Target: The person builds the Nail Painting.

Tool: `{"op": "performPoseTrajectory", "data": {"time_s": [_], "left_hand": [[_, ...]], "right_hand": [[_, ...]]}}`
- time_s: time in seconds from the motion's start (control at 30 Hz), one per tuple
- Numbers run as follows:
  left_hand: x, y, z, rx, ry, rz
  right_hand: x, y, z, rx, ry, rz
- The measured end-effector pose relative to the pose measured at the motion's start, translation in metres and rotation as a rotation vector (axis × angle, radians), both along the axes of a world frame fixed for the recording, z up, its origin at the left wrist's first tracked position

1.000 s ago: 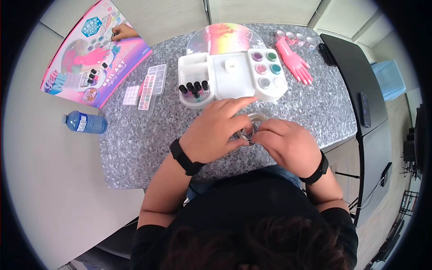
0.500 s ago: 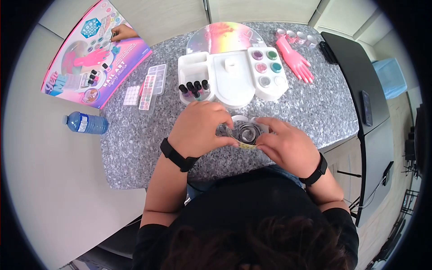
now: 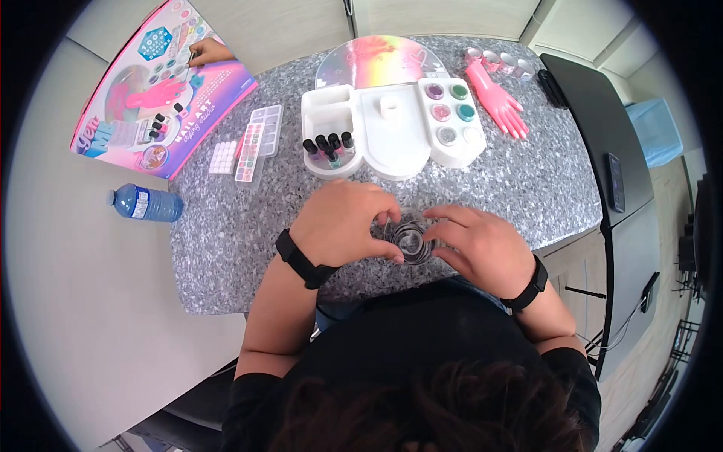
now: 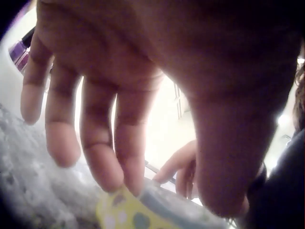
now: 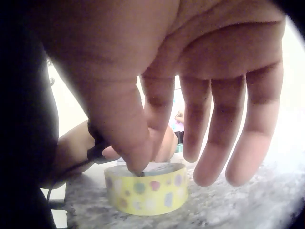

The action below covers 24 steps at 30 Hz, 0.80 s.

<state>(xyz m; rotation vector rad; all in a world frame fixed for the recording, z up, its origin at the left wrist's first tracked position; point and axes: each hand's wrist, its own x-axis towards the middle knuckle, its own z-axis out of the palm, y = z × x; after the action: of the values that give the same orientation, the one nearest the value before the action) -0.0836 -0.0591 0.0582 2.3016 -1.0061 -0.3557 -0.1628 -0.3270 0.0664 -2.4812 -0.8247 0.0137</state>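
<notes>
Left hand (image 3: 337,226) loosely holds a patterned coil (image 5: 147,195), right hand (image 3: 486,245) wide (apparently mid-tidying), with gentle pressure likely needed to even its turns.

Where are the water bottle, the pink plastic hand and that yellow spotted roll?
Water bottle (image 3: 156,204): head view, on its clear side, just right of the label.
Pink plastic hand (image 3: 495,98): head view, on its back or palm.
Yellow spotted roll (image 5: 151,194): right wrist view, on its outer band.

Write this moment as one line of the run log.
left hand: curved round patterned coil | right hand: fingers at coil's right side | coil: on countertop | white tray: beyond coil
</notes>
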Motion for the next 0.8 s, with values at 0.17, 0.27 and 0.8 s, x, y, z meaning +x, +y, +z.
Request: {"op": "performPoseTrajectory", "data": {"time_s": [0.17, 0.27, 0.8], "left_hand": [[-0.001, -0.003, -0.004, -0.022, 0.013, 0.017], [0.0, -0.005, -0.005, -0.031, -0.005, -0.003], [-0.002, -0.014, -0.014, -0.261, -0.011, 0.121]], "right_hand": [[0.002, 0.0, 0.001, 0.016, 0.046, -0.017], [0.003, 0.001, 0.002, 0.059, 0.129, -0.005], [0.036, 0.014, 0.004, 0.185, -0.163, -0.064]]}}
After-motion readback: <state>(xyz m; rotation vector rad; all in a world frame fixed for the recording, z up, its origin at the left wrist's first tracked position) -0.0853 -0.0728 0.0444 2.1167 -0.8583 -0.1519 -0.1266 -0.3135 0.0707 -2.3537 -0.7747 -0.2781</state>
